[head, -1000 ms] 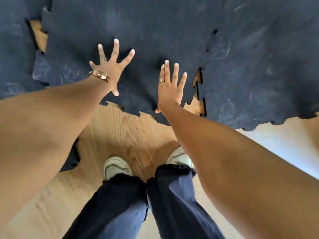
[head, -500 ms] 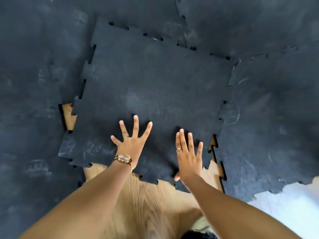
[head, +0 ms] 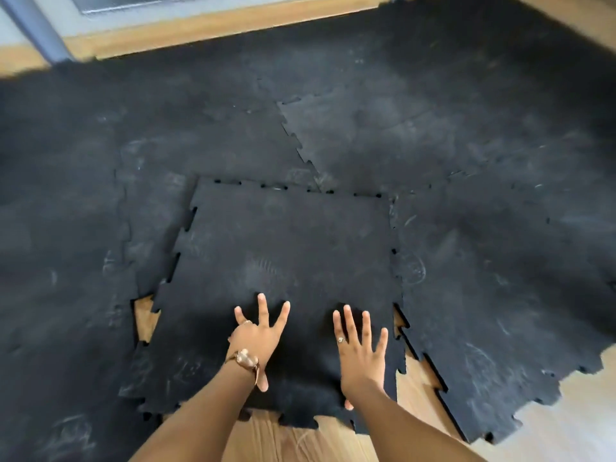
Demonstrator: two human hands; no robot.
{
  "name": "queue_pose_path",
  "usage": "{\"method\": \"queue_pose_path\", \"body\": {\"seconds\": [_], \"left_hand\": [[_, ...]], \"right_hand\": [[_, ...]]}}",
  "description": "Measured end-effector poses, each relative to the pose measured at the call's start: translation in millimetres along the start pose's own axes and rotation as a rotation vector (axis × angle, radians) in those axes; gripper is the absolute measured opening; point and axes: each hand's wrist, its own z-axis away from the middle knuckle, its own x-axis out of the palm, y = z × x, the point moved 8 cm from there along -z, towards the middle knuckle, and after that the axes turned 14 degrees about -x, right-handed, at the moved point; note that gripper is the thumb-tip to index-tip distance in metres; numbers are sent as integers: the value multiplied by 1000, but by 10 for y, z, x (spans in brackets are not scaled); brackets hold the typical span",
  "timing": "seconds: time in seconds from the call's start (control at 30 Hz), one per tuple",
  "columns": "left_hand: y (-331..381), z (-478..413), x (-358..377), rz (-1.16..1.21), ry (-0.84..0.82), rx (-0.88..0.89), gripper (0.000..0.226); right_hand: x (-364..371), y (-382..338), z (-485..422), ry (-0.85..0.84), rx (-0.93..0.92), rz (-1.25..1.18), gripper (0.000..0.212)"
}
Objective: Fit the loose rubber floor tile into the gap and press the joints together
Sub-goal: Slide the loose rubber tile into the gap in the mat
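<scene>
The loose black rubber tile [head: 286, 248] with jigsaw edges lies flat in the gap among the laid tiles. Its far and right edges sit close against the neighbouring tiles [head: 500, 261]. Its left side rides over the tile on the left [head: 66, 261]. Bare wood shows in a small wedge at the near left [head: 144, 317] and in a strip at the near right [head: 415, 378]. My left hand [head: 258, 338], with a watch on the wrist, and my right hand [head: 361, 348], wearing a ring, rest flat on the tile's near part with fingers spread.
Black interlocking mats [head: 366, 95] cover most of the floor out to a wooden threshold [head: 213, 26] at the far side. A grey post [head: 36, 25] stands at the far left. Wooden floor [head: 300, 441] shows near me, and a pale floor area [head: 566, 425] lies at the near right.
The view has tilted up from my legs to the whole mat. Both hands stayed flat on the tile, which has slid forward and squared up against the far and right tiles.
</scene>
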Motion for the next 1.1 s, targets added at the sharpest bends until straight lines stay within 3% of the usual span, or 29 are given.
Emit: {"method": "queue_pose_path", "body": {"seconds": [0.1, 0.2, 0.3, 0.37, 0.47, 0.6, 0.73, 0.97, 1.1], "left_hand": [[-100, 76, -39, 1, 112, 15, 145], [-292, 201, 55, 146, 235, 44, 120], [-598, 350, 193, 398, 424, -87, 102], [-872, 312, 322, 453, 477, -245, 97], [-1339, 171, 555, 678, 305, -540, 106], [-1508, 12, 562, 980, 78, -716, 133], [-1581, -88, 458, 1100, 72, -766, 145], [-1698, 105, 357, 793, 66, -639, 133], [-1634, 424, 535, 707, 0, -635, 129]], "right_hand": [[-38, 28, 125, 41, 46, -63, 152], [-12, -6, 191, 24, 75, -152, 147], [31, -113, 179, 61, 93, -352, 122], [69, -126, 148, 171, 102, -515, 105], [167, -103, 187, 350, 113, -514, 86], [269, -90, 180, 364, 88, -367, 106], [274, -74, 147, 344, 78, -335, 115], [252, -29, 173, 361, 69, -327, 111], [228, 4, 280, 343, 65, -394, 98]]}}
